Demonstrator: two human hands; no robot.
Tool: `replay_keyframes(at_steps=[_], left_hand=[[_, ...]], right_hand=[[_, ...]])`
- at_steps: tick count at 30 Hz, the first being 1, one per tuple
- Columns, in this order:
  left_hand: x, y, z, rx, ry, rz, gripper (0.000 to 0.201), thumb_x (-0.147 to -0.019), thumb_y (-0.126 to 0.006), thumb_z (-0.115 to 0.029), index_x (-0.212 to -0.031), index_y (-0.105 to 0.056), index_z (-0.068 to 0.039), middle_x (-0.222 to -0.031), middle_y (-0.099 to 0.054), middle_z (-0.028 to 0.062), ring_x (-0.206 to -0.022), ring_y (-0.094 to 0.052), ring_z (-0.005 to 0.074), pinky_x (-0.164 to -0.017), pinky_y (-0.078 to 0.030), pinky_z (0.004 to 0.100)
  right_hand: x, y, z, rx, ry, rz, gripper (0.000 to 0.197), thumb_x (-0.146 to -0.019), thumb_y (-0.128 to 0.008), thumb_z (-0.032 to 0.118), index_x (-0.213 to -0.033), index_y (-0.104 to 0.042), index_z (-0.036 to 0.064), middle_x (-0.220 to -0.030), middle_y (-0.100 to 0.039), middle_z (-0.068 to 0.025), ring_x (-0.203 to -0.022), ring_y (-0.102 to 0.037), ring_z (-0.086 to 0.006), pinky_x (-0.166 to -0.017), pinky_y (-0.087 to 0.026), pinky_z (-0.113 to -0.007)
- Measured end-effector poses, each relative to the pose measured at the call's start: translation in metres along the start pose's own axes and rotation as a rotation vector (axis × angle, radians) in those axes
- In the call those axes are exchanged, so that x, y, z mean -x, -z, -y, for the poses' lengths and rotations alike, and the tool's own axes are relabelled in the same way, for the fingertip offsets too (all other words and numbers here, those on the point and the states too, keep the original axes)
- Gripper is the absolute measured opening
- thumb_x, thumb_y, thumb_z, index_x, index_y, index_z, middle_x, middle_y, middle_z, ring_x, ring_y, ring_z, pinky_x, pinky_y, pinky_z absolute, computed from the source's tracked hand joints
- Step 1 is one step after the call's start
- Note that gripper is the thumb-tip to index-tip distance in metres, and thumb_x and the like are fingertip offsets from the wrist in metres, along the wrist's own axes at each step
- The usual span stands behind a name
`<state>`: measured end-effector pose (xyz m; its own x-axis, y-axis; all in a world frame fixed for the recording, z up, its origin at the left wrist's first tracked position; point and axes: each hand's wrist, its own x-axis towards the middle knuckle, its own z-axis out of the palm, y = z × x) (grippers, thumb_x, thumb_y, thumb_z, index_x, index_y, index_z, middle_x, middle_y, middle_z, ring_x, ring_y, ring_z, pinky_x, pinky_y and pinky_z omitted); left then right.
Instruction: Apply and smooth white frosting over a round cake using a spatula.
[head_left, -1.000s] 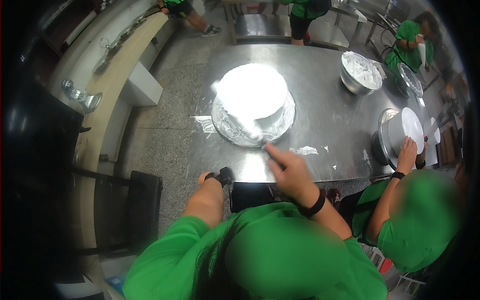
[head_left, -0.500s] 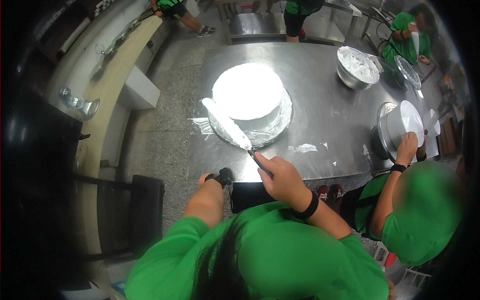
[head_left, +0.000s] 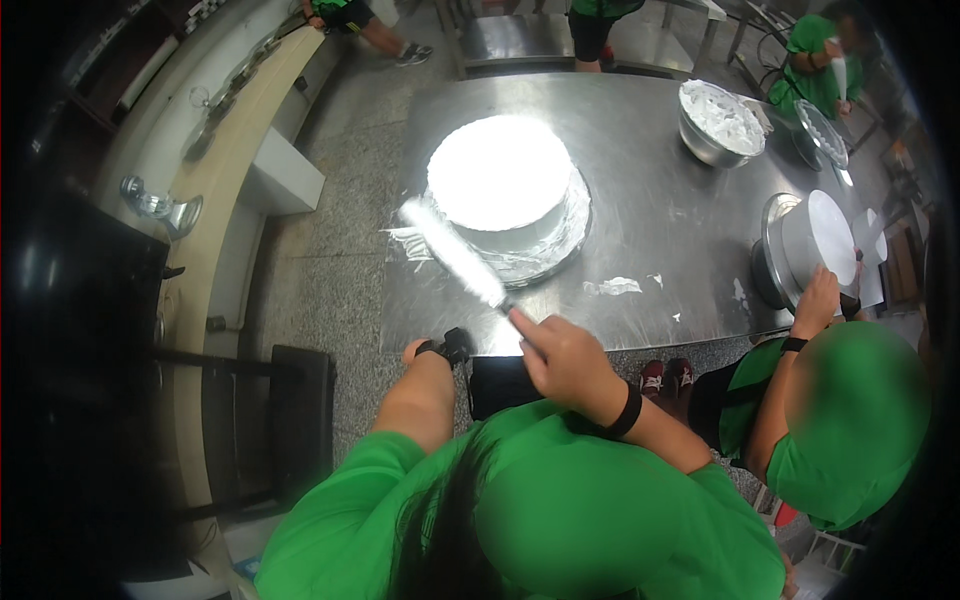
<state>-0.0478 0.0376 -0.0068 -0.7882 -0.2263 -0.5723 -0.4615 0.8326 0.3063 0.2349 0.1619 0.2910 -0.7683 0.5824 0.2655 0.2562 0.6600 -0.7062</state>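
Note:
My right hand (head_left: 568, 362) is closed around the dark handle of a cake spatula (head_left: 455, 256). White cream coats its long blade, which points up and left, close to the near left side of a round white cake (head_left: 500, 172). The cake stands on a cream-smeared turntable (head_left: 545, 262), and its top is glaringly bright. My left hand (head_left: 412, 350) is low by the near left corner of the table, a black band with a dark device at its wrist. Its fingers are mostly hidden.
The steel table (head_left: 640, 250) bears smears of cream (head_left: 612, 287) and a metal bowl of white cream (head_left: 720, 125) at the far right. At right, a co-worker's hand (head_left: 818, 300) is against another pale cake (head_left: 825, 235) on a stand. A black chair (head_left: 300, 410) stands left.
My right hand has shifted slightly, and the spatula blade has turned and dropped a little away from the cake's side. The whole view has moved slightly. My left hand stays by the table corner.

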Motion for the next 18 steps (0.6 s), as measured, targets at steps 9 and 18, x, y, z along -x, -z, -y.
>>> replay_keyframes(at_steps=[9, 18], left_hand=[[0.027, 0.015, -0.015, -0.009, -0.005, 0.052, 0.027, -0.090, -0.046, -0.007, -0.100, -0.066, 0.006, -0.098, -0.069, 0.0200, -0.088, -0.068, 0.0309, -0.070, -0.054, 0.0399], [-0.002, 0.004, -0.008, 0.165, 0.155, -0.004, 0.025, -0.090, -0.045, -0.007, -0.098, -0.066, 0.006, -0.095, -0.069, 0.0194, -0.085, -0.068, 0.0309, -0.070, -0.054, 0.0392]], right_hand=[[-0.039, 0.037, -0.048, 0.169, 0.035, -0.384, 0.036, -0.083, -0.060, 0.008, -0.119, -0.058, 0.0037, -0.072, -0.056, -0.0176, -0.064, -0.057, -0.0342, -0.056, -0.047, -0.043], [-0.013, 0.011, 0.005, -0.002, 0.005, 0.026, 0.037, -0.082, -0.062, 0.012, -0.119, -0.060, 0.0074, -0.076, -0.058, -0.0159, -0.066, -0.059, -0.0343, -0.060, -0.049, -0.041]])
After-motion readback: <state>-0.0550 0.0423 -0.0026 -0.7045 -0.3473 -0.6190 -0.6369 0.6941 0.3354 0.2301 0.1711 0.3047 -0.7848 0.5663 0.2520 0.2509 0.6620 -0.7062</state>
